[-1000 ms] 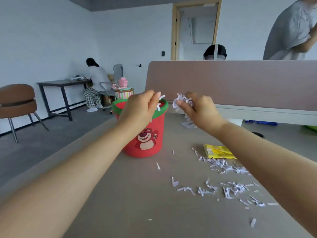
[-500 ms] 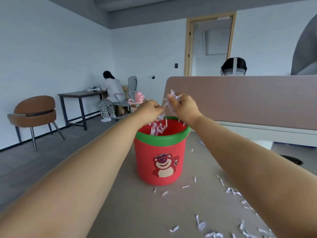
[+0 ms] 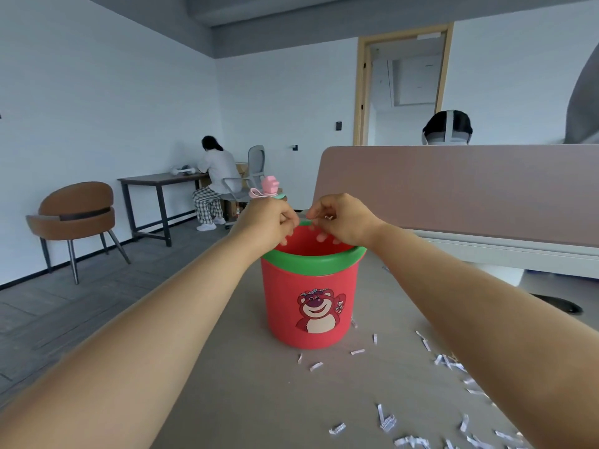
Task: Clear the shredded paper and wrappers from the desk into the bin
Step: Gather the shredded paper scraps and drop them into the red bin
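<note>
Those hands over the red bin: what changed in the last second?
Both hands, left and right, carried shredded paper over the red bin and dropped it in; only a scrap shows at the right fingers. The bin stayed put, and scraps still litter the desk.

— Can you see what your left hand point(image 3: 264, 222) and right hand point(image 3: 343, 222) are holding over the bin point(image 3: 309, 306)?
— No. Your curled fingers point(image 3: 319, 236) hide your palms; one tiny white fleck shows at the right hand, too small to tell.
— And the shredded paper point(image 3: 385, 422) on the bench point(image 3: 259, 400)?
— The bottom and right edges cut it off, and your right forearm covers part.
</note>
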The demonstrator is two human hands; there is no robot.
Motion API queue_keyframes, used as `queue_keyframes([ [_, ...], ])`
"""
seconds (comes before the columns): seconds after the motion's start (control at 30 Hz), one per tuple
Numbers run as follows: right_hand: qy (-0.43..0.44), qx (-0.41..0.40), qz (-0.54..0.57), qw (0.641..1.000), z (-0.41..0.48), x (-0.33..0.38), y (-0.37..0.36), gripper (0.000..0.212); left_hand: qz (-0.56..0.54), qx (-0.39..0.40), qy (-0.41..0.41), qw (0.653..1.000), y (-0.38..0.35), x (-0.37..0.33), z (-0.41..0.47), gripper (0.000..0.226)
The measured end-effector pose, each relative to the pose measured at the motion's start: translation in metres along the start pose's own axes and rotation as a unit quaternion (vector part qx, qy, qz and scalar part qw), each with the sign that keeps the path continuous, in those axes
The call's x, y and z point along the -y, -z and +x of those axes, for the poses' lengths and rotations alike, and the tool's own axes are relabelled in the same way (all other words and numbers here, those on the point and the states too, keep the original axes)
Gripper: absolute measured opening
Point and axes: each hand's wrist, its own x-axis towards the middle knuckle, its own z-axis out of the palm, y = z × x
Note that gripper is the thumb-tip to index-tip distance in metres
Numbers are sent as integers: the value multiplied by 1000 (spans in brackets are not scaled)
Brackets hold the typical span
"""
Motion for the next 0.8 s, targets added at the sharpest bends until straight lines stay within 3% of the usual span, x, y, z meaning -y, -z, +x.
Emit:
queue_keyframes([
  [0.17,25,15,-60,998,-3,4,2,6,-3,-12,-28,1000,1,-3,-9,12],
  [0.43,8,4,-130,991,-11,7,4,35,44,-76,-70,994,-1,-7,-21,8],
  [0.6,14,6,-111,994,-17,10,8,14,35,-90,-75,993,-1,-11,-26,6],
  [0.73,7,-2,-166,986,-23,13,8,26,33,-104,-84,991,1,-12,-33,6],
  [0.8,36,-50,-159,985,-30,11,8,25,35,-141,-112,983,-1,-13,-45,6],
])
